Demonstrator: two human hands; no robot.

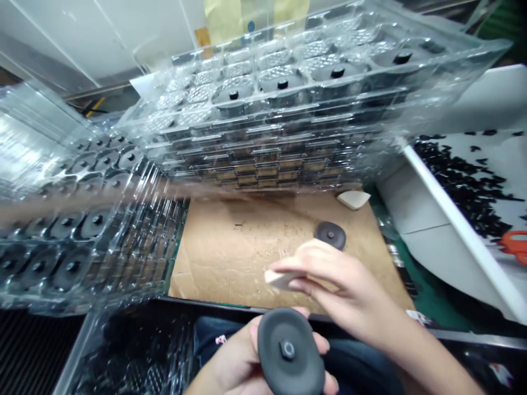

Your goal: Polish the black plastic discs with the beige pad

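My left hand (241,362) at the bottom of the view grips a black rubber oval part (290,351), which has a hexagonal stud at its centre, and turns its face upward. Just above it, my right hand (333,285) pinches a small pale sponge pad (280,280) between its fingers over a brown cardboard sheet (230,263). A second black oval part (330,236) lies on the cardboard, just beyond my right fingers. Another pale pad (353,199) rests at the cardboard's far edge.
Stacked clear plastic blister trays (263,109) holding black parts rise beyond the cardboard, with another stack (74,241) at the left. To the right, a white bin (461,186) holds many small black pieces, and orange scissor handles (514,247) sit at its edge.
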